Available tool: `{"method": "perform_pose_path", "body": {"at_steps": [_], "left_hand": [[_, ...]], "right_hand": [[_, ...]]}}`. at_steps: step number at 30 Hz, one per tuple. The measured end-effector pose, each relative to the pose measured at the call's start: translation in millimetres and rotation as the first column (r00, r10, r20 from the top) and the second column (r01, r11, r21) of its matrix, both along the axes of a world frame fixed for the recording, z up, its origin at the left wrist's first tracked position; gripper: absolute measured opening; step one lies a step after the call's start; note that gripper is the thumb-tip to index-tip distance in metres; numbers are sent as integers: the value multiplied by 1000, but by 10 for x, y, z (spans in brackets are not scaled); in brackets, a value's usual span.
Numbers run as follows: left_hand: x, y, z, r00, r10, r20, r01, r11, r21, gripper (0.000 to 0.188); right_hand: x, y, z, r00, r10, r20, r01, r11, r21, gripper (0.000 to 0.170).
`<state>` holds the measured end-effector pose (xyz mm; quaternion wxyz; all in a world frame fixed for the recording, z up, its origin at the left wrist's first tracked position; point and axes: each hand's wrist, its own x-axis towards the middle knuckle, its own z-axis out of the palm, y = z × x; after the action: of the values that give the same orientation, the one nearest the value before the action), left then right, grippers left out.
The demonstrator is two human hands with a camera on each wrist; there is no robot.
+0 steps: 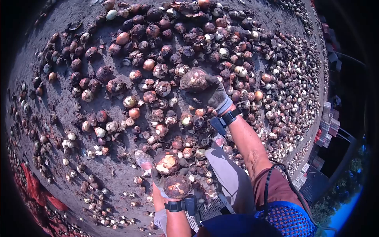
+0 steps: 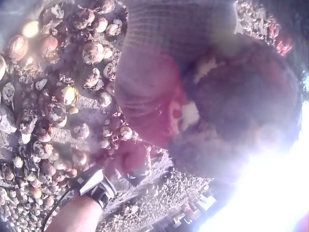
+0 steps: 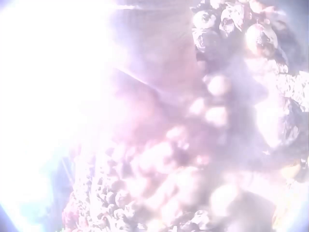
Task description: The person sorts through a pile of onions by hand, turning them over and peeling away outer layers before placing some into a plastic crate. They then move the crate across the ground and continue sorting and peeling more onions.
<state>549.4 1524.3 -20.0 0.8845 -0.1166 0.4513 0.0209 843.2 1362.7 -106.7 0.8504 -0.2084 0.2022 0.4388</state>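
In the head view, my gloved left hand (image 1: 159,179) holds two large, dark-skinned onions at the lower middle. The upper onion (image 1: 166,163) has a pale peeled patch; the lower onion (image 1: 176,187) lies close to the wrist strap. Glare partly washes out the left wrist view, where the glove (image 2: 149,72) is beside a blurred dark onion (image 2: 246,106). Farther up, my gloved right hand (image 1: 215,94) grips another big brownish onion (image 1: 193,80), its fingers partly hidden behind it. Strong glare leaves the right wrist view too washed out to make out the hand.
Many loose onions (image 1: 162,88) lie over grey soil (image 1: 118,158), packed densely towards the right. A grey slotted crate (image 1: 213,209) is between the legs at the bottom. Red netting (image 1: 33,187) lies at the lower left, and stacked crates (image 1: 328,124) stand at the far right.
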Motion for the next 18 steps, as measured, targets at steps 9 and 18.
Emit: {"method": "perform_pose_path", "body": {"at_steps": [9, 18], "left_hand": [[-24, -296, 230, 976, -60, 208, 67, 997, -30, 65], [155, -897, 1240, 985, -141, 99, 136, 989, 61, 61]], "right_hand": [[-1031, 49, 954, 977, 115, 180, -72, 971, -230, 53], [-1495, -732, 2504, 909, 343, 238, -138, 785, -604, 55]]}}
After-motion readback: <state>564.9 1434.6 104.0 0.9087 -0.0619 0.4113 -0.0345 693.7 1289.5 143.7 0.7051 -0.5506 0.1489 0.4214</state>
